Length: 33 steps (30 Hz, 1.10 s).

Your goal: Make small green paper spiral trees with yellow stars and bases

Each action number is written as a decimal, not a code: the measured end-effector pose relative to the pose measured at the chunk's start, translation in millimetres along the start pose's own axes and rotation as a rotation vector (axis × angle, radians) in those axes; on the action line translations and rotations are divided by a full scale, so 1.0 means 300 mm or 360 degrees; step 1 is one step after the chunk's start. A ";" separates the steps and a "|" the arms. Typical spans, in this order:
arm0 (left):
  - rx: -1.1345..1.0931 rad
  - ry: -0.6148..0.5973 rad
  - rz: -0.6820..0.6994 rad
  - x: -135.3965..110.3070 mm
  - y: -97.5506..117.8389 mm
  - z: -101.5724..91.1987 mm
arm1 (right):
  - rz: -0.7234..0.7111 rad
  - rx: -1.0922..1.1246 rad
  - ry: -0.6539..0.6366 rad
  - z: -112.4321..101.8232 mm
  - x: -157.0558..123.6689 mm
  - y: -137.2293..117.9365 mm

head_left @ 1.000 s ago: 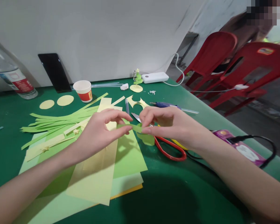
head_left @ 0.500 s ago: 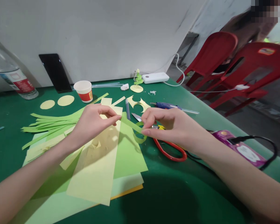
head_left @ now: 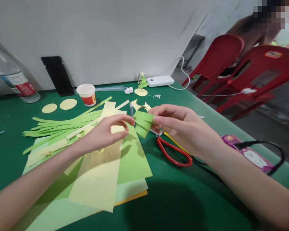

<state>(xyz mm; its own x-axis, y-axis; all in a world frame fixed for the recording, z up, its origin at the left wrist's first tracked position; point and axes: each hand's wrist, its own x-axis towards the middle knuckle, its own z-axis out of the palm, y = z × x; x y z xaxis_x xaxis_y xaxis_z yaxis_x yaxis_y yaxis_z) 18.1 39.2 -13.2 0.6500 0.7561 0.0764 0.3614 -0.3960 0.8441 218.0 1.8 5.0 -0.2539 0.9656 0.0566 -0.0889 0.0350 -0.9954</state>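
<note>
A light green paper strip, coiled into several loops, hangs over the paper sheets. My right hand pinches its right side between thumb and fingers. On the other side is my left hand, its thumb and fingers apart. The left fingertips lie close to the coil's left edge; whether they touch it I cannot tell. Below, a pale yellow sheet rests on a green sheet. Scissors with red and yellow handles lie under my right hand, partly hidden.
Green paper strips lie left. Behind stand a paper cup, a black phone and a water bottle. A white power bank sits by the wall. At right are a purple device with a cable and red chairs.
The green strip, stretched between both hands before, now hangs in coils from my right hand. My left thumb and fingers have parted. The right hand has turned slightly, uncovering more scissors handle.
</note>
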 end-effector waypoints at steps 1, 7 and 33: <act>-0.0056 -0.0019 0.0014 -0.007 0.010 0.016 | 0.0027 0.0084 0.0008 0.003 0.003 0.002; -0.0186 0.0296 0.0062 -0.034 0.059 0.080 | 0.0123 0.0355 -0.0062 0.022 0.007 0.014; 0.0526 0.0432 0.0220 -0.041 0.099 -0.009 | -0.0321 -0.0195 0.0460 0.020 0.001 0.035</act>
<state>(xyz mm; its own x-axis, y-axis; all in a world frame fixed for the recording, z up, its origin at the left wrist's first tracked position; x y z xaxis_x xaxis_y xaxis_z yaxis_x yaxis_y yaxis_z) 18.9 19.6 12.3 0.5240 0.7763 0.3504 0.5066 -0.6147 0.6046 211.2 0.8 -5.0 0.0407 0.9684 0.2461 0.0111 0.2459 -0.9692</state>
